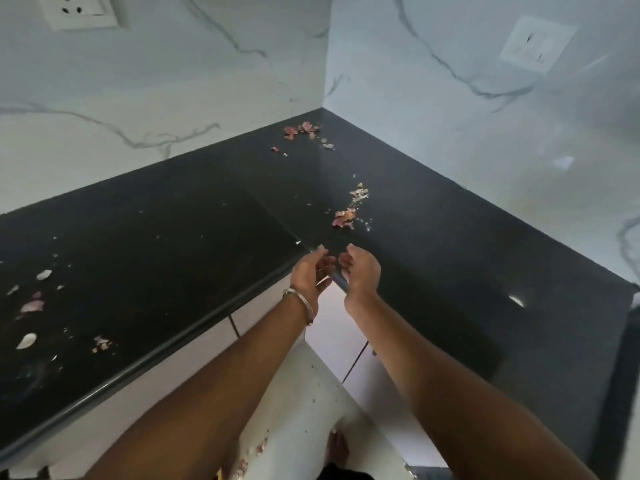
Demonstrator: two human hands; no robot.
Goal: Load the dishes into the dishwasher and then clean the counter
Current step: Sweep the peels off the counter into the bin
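Observation:
A black L-shaped counter (pixel 180 244) fills the corner under marble walls. Onion and garlic peels lie on it in patches: one pile in the far corner (pixel 303 130), one nearer my hands (pixel 348 213), and scattered bits at the left (pixel 33 306). My left hand (pixel 311 271) and my right hand (pixel 360 270) hover side by side over the inner corner of the counter's front edge, palms turned toward each other, fingers loosely curled. Neither hand visibly holds anything. A metal bangle sits on my left wrist.
White cabinet fronts (pixel 332 327) run below the counter edge. Peel scraps lie on the floor (pixel 256 448) beside a bare foot. Wall sockets sit at the upper left (pixel 79 10) and upper right (pixel 536 43). A dark upright edge stands at the far right (pixel 623 358).

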